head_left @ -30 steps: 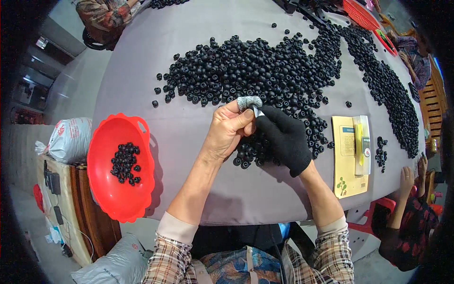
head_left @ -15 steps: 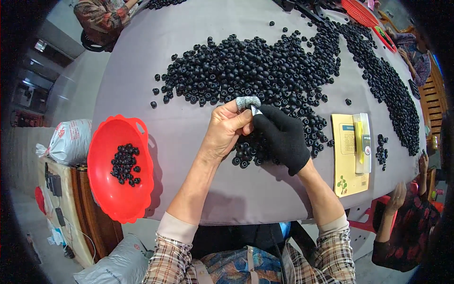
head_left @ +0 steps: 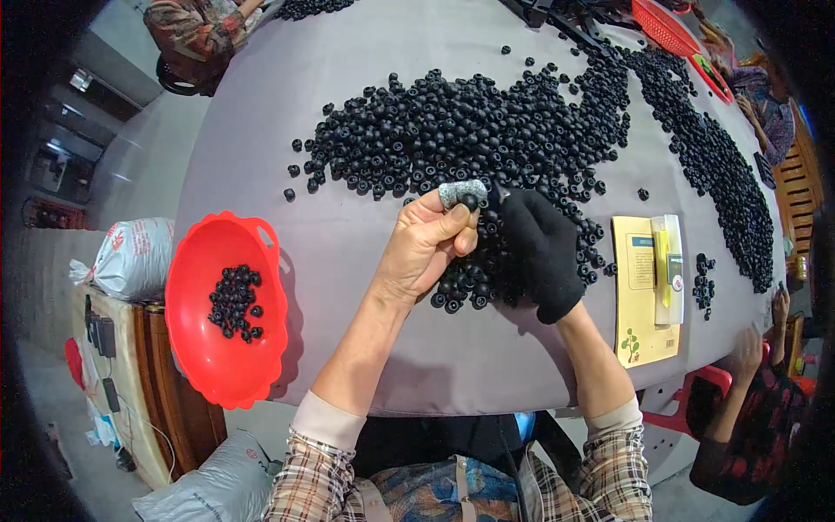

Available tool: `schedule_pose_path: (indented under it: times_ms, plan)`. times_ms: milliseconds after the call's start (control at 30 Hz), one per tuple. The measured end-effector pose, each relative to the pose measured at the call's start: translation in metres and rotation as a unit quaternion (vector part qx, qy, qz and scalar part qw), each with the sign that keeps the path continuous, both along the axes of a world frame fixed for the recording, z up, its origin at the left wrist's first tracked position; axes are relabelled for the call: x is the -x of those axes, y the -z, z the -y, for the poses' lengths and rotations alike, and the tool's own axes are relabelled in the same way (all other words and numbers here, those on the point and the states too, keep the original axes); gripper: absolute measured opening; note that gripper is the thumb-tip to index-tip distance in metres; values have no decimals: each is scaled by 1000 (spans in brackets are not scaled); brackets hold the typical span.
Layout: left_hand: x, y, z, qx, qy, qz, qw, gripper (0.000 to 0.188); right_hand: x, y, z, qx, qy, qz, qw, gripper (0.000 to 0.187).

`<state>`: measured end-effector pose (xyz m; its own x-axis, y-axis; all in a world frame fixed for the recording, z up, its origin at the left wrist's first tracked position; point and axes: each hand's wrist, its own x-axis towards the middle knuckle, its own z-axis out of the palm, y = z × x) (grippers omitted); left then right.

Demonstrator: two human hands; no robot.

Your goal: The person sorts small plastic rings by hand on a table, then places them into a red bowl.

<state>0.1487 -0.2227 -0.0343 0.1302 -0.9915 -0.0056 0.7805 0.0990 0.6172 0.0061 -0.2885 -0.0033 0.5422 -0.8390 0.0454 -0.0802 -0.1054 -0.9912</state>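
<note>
My left hand (head_left: 432, 237) is bare except for a grey knitted sleeve (head_left: 462, 192) on its index finger. Thumb and index finger pinch a small black ring-like piece (head_left: 468, 202) over the pile. Just right of it, apart by a small gap, is my right hand (head_left: 545, 248) in a black knit glove. Its fingers are closed on a thin small blade (head_left: 497, 192), of which little shows against the dark pieces. Beneath and beyond both hands spreads a large heap of the same small black round pieces (head_left: 417, 130).
To the left, a red scalloped bowl (head_left: 228, 348) holds several black pieces. At right lie a yellow booklet (head_left: 633, 296) and a clear plastic case (head_left: 670, 300). Another long heap (head_left: 709, 165) runs along the right. People sit around the grey-covered table (head_left: 239, 165); a red basket (head_left: 665, 26) stands far right.
My gloved right hand has drawn back a little to the right from my left. The black piece now shows in my left fingertips, and the bright blade tip no longer catches light.
</note>
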Motion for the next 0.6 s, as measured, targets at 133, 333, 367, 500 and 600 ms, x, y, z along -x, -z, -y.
schedule_pose_path:
  times_ms: [133, 333, 367, 500, 600]
  plan:
    - [-1, 1, 0, 1, -2, 4, 1000, 16, -2, -6, 0, -55, 43, 16, 997, 23]
    - [13, 3, 0, -16, 25, 51, 998, 12, -6, -11, -3, -45, 1, -24, 999, 20]
    - [14, 2, 0, -15, 27, 51, 998, 12, -4, -8, -1, -45, 3, -24, 999, 20]
    - [14, 2, 2, 3, 33, 55, 998, 11, 2, 9, 6, 170, -60, -25, 983, 18]
    - [9, -2, 0, 1, 24, 53, 998, 11, -3, -1, 3, 77, -44, -11, 996, 17]
